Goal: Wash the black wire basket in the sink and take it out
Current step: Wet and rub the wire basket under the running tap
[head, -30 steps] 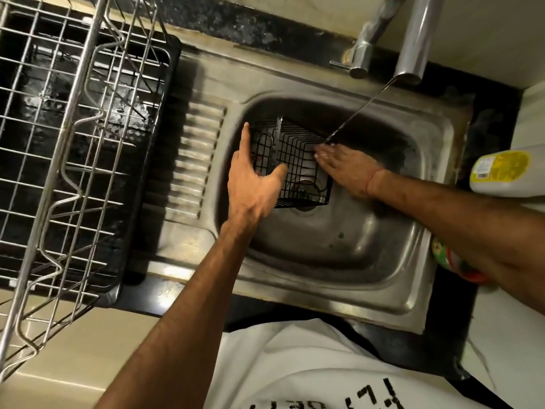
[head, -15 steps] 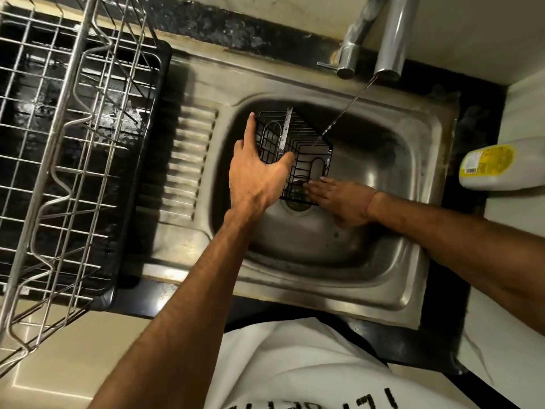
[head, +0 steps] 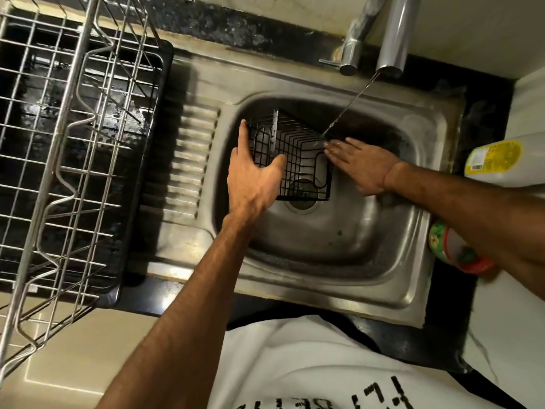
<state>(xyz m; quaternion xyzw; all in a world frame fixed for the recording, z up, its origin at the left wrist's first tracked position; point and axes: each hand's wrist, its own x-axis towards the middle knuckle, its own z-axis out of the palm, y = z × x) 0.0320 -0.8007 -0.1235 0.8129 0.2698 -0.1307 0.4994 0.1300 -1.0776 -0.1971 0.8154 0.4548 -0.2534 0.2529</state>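
Observation:
The black wire basket [head: 298, 152] stands tilted in the steel sink [head: 413, 261], over the drain. A thin stream of water [head: 348, 107] runs from the tap [head: 392, 39] onto its far right corner. My left hand [head: 253, 178] holds the basket's left side, thumb hooked over the wires and index finger straight along the outer edge; its other fingers are hidden. My right hand [head: 359, 163] lies flat with straight fingers, its fingertips touching the basket's right rim where the water lands.
A large metal dish rack [head: 59, 143] on a black tray fills the left side, next to the ribbed drainboard [head: 188, 160]. A yellow-labelled bottle [head: 501, 160] and a green and red container [head: 451, 249] sit right of the sink.
My right hand has slid from the basket's near edge up to its right rim, under the water stream. The basket has turned slightly in my left hand.

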